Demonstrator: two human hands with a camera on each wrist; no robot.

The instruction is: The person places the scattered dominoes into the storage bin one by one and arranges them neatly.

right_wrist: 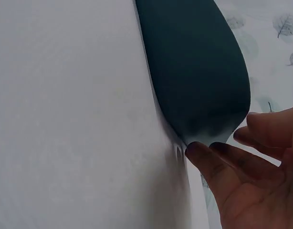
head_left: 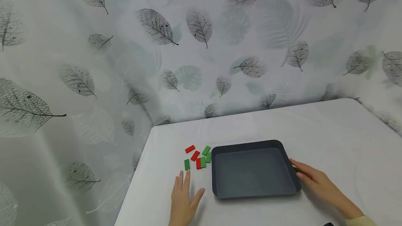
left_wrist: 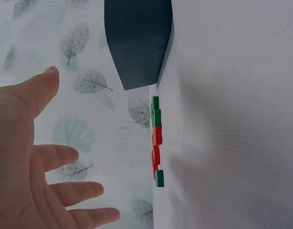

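A dark grey rectangular tray (head_left: 254, 170) lies on the white table. My right hand (head_left: 318, 182) is at its right side, fingertips right at the outer wall and rim; in the right wrist view the fingers (right_wrist: 218, 167) reach low on the tray's wall (right_wrist: 199, 62). My left hand (head_left: 183, 200) is stretched out with fingers spread and holds nothing. Its fingertips point at small flat blocks left of the tray: green blocks, among them a darker green one (head_left: 187, 164) nearest the hand, and red blocks, one red block (head_left: 190, 149) farthest back.
The white table (head_left: 339, 142) extends behind and to the right of the tray. A leaf-patterned curtain or cloth (head_left: 201, 62) hangs behind the table and along its left side. A small dark object (head_left: 328, 224) shows at the bottom edge near my right forearm.
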